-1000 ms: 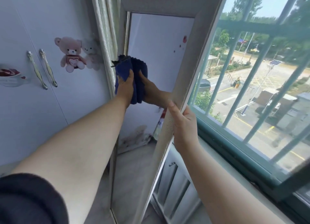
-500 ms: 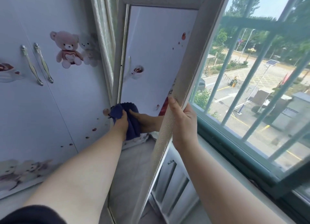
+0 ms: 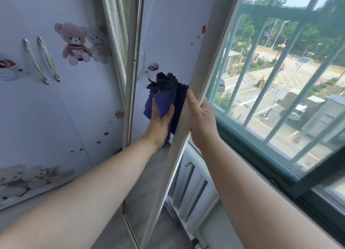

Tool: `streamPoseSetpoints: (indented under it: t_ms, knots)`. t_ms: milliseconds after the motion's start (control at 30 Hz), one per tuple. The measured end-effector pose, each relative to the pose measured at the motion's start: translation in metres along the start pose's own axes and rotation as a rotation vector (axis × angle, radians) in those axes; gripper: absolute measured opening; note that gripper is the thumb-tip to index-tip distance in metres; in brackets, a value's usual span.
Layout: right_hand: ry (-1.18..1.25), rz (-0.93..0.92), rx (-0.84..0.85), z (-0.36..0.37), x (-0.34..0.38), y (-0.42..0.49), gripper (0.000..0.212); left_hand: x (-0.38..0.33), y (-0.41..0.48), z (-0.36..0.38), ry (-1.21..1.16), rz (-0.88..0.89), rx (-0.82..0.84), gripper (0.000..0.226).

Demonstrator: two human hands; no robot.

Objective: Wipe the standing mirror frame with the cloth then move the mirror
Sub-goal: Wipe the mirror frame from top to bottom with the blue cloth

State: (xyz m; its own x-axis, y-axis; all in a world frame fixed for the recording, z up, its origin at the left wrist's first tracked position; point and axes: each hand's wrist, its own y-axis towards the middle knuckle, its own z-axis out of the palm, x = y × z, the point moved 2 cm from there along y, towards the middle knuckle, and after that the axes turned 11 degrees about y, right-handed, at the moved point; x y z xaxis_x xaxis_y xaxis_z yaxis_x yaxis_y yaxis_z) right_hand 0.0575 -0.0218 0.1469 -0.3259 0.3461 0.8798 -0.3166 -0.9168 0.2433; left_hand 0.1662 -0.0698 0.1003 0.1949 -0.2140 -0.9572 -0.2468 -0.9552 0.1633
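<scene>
The left hand [image 3: 160, 119] is pressing a bunched blue cloth [image 3: 166, 97] to the mirror [image 3: 168, 34] by the window [image 3: 252, 146], the right hand [image 3: 202, 122] is clasping its frame [image 3: 211, 53], fingers hiding behind, mirror top and foot cut off.

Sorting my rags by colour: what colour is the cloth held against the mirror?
A dark blue fleecy cloth, seen best in the head view.

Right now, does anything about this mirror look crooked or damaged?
Nothing looks damaged. The mirror appears slanted, but the right hand grips its right frame edge, steadying it, while the left hand holds the blue cloth against the glass beside that edge.
</scene>
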Motion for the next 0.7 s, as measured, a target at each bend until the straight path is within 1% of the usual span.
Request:
streamPoseSetpoints:
  t_ms: [33,100,167,233,267,333,367,433,533,600,667,700]
  knots:
    - [-0.004,-0.001,-0.001,0.001,0.000,0.000,0.045,0.007,-0.013,0.005,0.035,0.024,0.036,0.056]
    - [-0.031,-0.003,-0.025,0.002,0.000,-0.001,0.042,0.026,-0.038,0.014,0.053,-0.025,0.081,0.059]
    - [-0.084,-0.019,-0.039,0.003,0.002,0.000,0.036,0.050,-0.058,0.020,0.101,-0.151,0.084,0.063]
    - [-0.117,-0.031,-0.035,0.003,0.000,0.000,0.033,0.066,-0.077,0.024,0.277,-0.290,0.148,0.061]
    - [-0.121,-0.034,-0.028,0.002,-0.001,0.000,0.035,0.071,-0.084,0.024,0.368,-0.328,0.167,0.058]
    - [-0.098,-0.029,-0.021,0.001,-0.002,0.000,0.044,0.070,-0.096,0.026,0.293,-0.397,0.158,0.056]
    - [-0.084,-0.026,-0.022,0.001,-0.001,-0.001,0.048,0.064,-0.099,0.028,0.246,-0.394,0.132,0.058]
    - [-0.080,-0.027,-0.013,0.001,0.000,-0.001,0.050,0.042,-0.097,0.033,0.163,-0.313,0.062,0.062]
    - [-0.072,-0.009,0.022,-0.001,-0.001,-0.001,0.042,0.003,-0.079,0.037,-0.027,-0.042,-0.027,0.053]
    - [-0.060,0.008,0.045,-0.004,-0.001,0.000,0.037,-0.012,-0.068,0.037,-0.072,0.103,-0.026,0.048]
    - [-0.068,0.026,0.039,-0.007,-0.002,-0.001,0.037,-0.010,-0.064,0.038,-0.069,0.172,-0.017,0.048]
    - [-0.073,0.043,0.041,-0.008,-0.004,-0.003,0.036,-0.002,-0.065,0.040,-0.071,0.160,-0.022,0.050]
